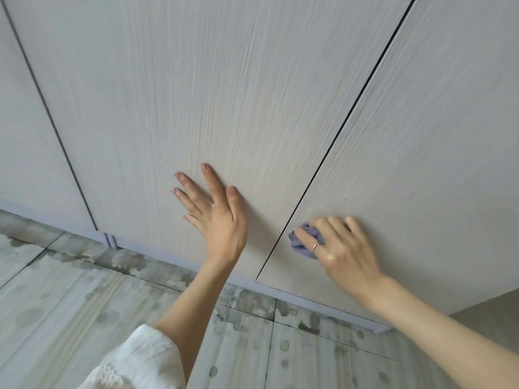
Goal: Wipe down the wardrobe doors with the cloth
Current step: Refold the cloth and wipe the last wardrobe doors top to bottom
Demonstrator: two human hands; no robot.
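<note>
Purple cloth [304, 240] bunched under right hand [345, 248]; left hand [216, 211] spread flat on middle door [196, 94]. Risk: small wad, strips missed.

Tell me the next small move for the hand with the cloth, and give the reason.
Probably slide the right hand and its purple cloth up the right door, away from the gap. The cloth sits low by that door's left edge; the left hand braces the middle door.
</note>
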